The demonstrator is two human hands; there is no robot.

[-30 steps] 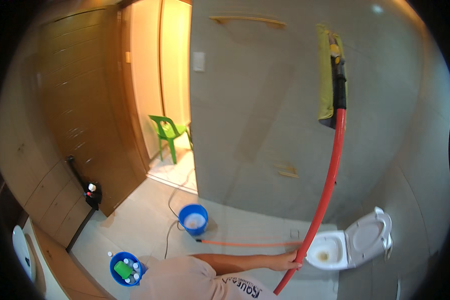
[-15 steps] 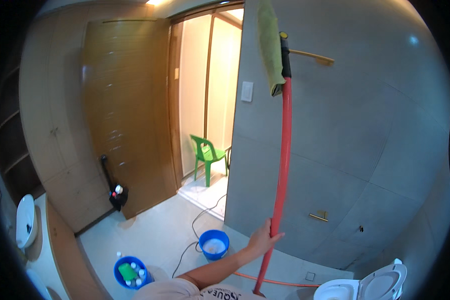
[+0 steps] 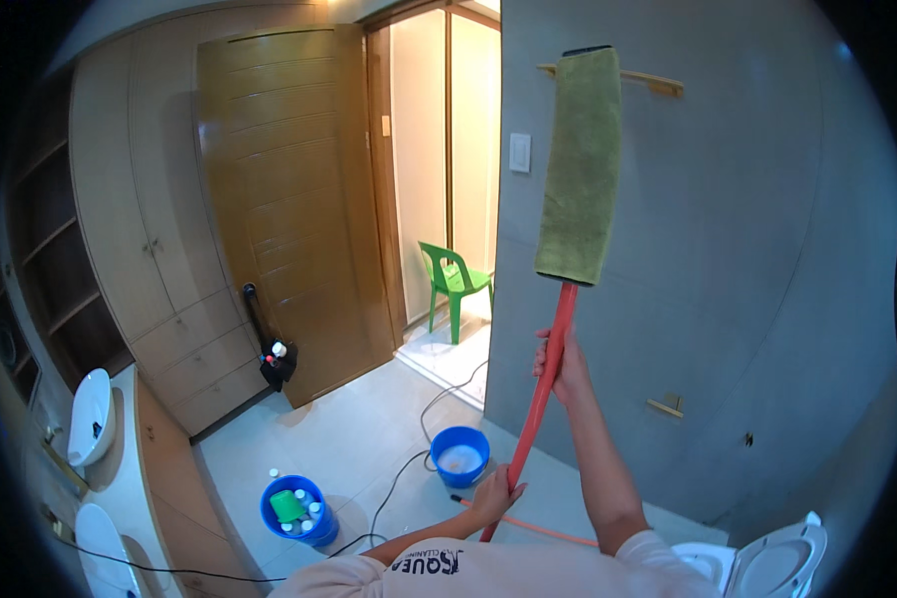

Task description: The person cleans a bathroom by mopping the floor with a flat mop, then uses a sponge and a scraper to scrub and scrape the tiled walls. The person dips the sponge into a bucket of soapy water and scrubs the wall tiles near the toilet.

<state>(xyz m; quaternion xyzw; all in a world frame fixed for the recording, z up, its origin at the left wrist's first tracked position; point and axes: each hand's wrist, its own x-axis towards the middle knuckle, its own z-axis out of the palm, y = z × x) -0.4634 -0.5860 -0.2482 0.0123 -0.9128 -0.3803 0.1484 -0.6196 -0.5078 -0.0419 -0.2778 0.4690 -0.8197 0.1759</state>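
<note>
A flat mop with a long red pole [image 3: 534,424] and a green cloth pad [image 3: 581,164] is raised in front of me. Low on the pole is my left hand [image 3: 495,497], its fingers wrapped round it. Higher up, a little below the pad, my right hand [image 3: 562,365] also grips the pole with the arm stretched out. The pad's broad face is turned toward me, and its upper part covers some of a gold-coloured wall bar [image 3: 653,82]. Whether the pad touches the grey wall [image 3: 708,229] I cannot tell.
A blue bucket of bottles [image 3: 314,530] and a blue basin of cloudy water [image 3: 459,458] stand on the floor, near a dark cable [image 3: 381,503] and an orange hose [image 3: 543,529]. An open wooden door [image 3: 299,219], sinks [image 3: 92,419], a green chair [image 3: 453,284] and a toilet [image 3: 772,568] surround me.
My right hand has come into view and taken hold of the pole. The mop head has turned from edge-on to face me and sits lower in view. My left hand keeps its grip.
</note>
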